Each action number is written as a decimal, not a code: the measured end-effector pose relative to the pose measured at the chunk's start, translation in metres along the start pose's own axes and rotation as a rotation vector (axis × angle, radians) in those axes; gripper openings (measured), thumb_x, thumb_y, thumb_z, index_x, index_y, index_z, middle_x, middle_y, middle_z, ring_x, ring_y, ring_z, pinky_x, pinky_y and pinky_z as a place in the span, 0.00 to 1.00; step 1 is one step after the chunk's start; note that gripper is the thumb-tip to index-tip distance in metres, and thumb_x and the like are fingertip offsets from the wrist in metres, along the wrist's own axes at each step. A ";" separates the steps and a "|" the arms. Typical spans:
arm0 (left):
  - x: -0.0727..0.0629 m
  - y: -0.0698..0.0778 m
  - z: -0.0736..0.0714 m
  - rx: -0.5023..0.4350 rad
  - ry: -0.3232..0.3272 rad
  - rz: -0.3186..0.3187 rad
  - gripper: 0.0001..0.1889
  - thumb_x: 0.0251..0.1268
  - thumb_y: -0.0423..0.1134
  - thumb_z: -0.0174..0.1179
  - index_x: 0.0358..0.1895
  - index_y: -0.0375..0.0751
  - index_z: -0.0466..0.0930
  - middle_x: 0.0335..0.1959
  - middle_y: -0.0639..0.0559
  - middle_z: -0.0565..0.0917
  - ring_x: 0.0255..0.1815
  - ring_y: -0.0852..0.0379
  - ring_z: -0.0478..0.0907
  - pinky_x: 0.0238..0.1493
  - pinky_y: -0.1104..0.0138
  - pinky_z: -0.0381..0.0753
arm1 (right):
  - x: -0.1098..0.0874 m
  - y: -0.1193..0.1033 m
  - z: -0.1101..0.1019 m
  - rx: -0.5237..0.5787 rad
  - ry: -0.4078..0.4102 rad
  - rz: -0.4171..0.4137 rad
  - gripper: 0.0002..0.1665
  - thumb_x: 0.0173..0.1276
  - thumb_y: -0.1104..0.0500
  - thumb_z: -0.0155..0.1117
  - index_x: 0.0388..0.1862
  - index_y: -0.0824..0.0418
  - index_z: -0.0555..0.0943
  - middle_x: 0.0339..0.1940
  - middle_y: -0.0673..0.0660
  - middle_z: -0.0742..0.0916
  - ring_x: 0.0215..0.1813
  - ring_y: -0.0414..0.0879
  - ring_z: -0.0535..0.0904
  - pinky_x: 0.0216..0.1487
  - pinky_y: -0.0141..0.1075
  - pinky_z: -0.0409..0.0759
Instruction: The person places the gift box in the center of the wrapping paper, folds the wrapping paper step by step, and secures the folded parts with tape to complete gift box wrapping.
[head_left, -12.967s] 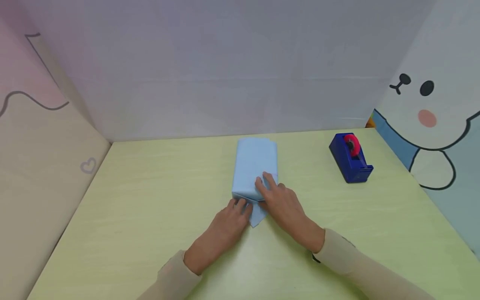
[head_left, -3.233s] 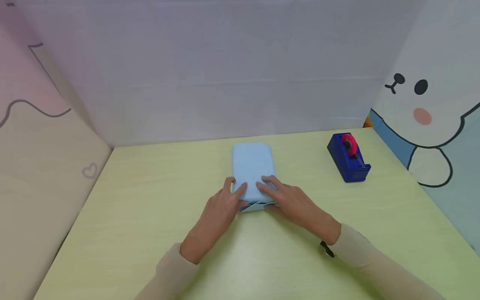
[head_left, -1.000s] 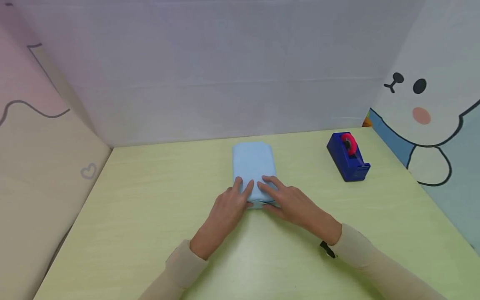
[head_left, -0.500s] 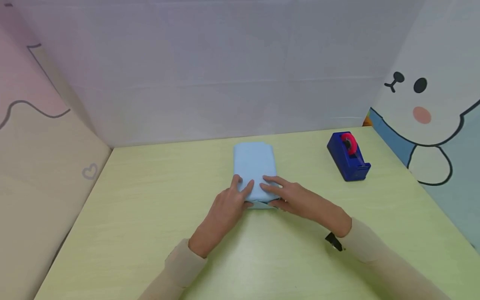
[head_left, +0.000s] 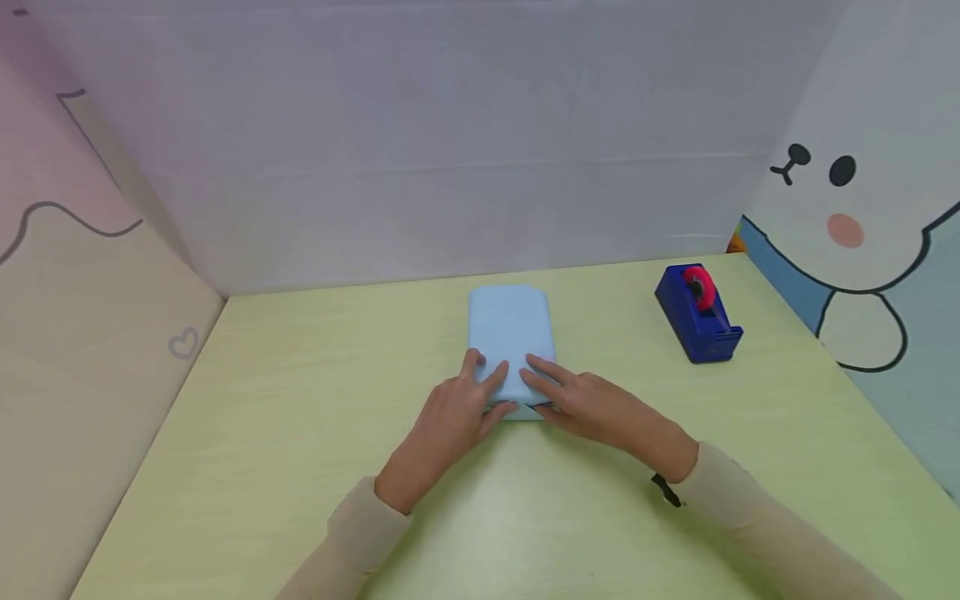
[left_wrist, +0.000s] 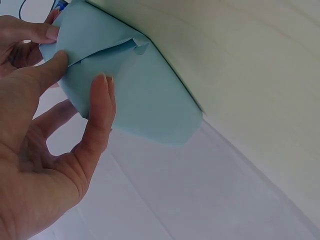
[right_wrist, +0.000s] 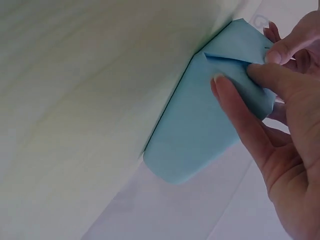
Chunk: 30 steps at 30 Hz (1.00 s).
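A flat package wrapped in light blue paper [head_left: 510,325] lies on the table, its near end toward me. My left hand [head_left: 450,412] grips the left part of that end, fingers on top and thumb against the folded paper. On the other side my right hand [head_left: 600,408] holds the right part the same way, two fingertips spread on the top face. Between the thumbs shows the folded end flap [head_left: 522,412]. A slanted fold edge with a small gap crosses the blue paper [left_wrist: 145,95] in the left wrist view; the right wrist view shows this fold on the paper [right_wrist: 195,115] too.
A dark blue tape dispenser [head_left: 697,321] with a red roll stands at the back right of the pale yellow-green table [head_left: 337,358]. Behind rises a plain light wall [head_left: 450,167]. Printed panels flank both sides, the right one bearing a cartoon face [head_left: 847,225].
Earlier a pointed flap stuck out toward me; now it is folded up against the near end. In the last second, my left thumb has slid right along the fold and my right hand shifted slightly.
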<state>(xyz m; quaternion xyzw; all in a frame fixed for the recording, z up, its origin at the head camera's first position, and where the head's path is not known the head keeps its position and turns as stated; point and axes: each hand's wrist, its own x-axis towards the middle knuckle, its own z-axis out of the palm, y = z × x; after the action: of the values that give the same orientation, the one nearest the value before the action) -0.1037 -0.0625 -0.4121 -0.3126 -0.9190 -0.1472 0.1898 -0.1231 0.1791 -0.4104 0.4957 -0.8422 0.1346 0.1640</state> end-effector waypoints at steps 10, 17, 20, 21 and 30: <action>0.001 0.001 0.004 0.041 0.032 0.022 0.26 0.64 0.49 0.72 0.59 0.36 0.83 0.49 0.30 0.75 0.18 0.49 0.79 0.20 0.63 0.82 | -0.005 0.007 0.006 0.084 0.043 0.037 0.31 0.59 0.65 0.78 0.62 0.70 0.80 0.62 0.69 0.83 0.36 0.52 0.90 0.42 0.38 0.87; 0.001 0.002 0.004 0.027 0.036 0.012 0.26 0.63 0.49 0.73 0.59 0.36 0.83 0.50 0.31 0.75 0.19 0.48 0.80 0.21 0.62 0.82 | -0.003 0.000 0.005 0.166 0.012 0.111 0.32 0.64 0.58 0.77 0.63 0.70 0.78 0.65 0.70 0.80 0.22 0.42 0.82 0.31 0.30 0.82; 0.002 0.002 0.004 0.021 0.044 0.010 0.26 0.63 0.49 0.73 0.59 0.36 0.84 0.50 0.31 0.75 0.19 0.47 0.80 0.21 0.62 0.83 | -0.001 -0.004 0.006 0.091 0.038 0.120 0.32 0.62 0.56 0.79 0.61 0.70 0.79 0.63 0.70 0.82 0.22 0.46 0.84 0.31 0.32 0.84; 0.002 0.002 0.004 0.020 0.045 0.012 0.26 0.63 0.49 0.72 0.59 0.36 0.84 0.50 0.31 0.75 0.19 0.47 0.81 0.21 0.61 0.83 | 0.000 -0.005 0.007 0.066 0.051 0.121 0.32 0.61 0.56 0.79 0.60 0.69 0.79 0.62 0.70 0.82 0.22 0.48 0.84 0.31 0.33 0.84; 0.000 0.001 0.004 0.054 0.027 0.021 0.31 0.56 0.48 0.78 0.60 0.37 0.83 0.51 0.32 0.74 0.20 0.49 0.80 0.22 0.62 0.83 | 0.001 -0.005 0.012 0.022 0.103 0.110 0.28 0.60 0.59 0.80 0.56 0.68 0.81 0.58 0.68 0.84 0.22 0.49 0.84 0.31 0.35 0.85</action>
<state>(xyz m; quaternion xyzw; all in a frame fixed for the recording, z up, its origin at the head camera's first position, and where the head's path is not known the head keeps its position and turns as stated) -0.1039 -0.0603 -0.4150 -0.3149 -0.9167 -0.1246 0.2118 -0.1211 0.1709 -0.4206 0.4431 -0.8570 0.1779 0.1939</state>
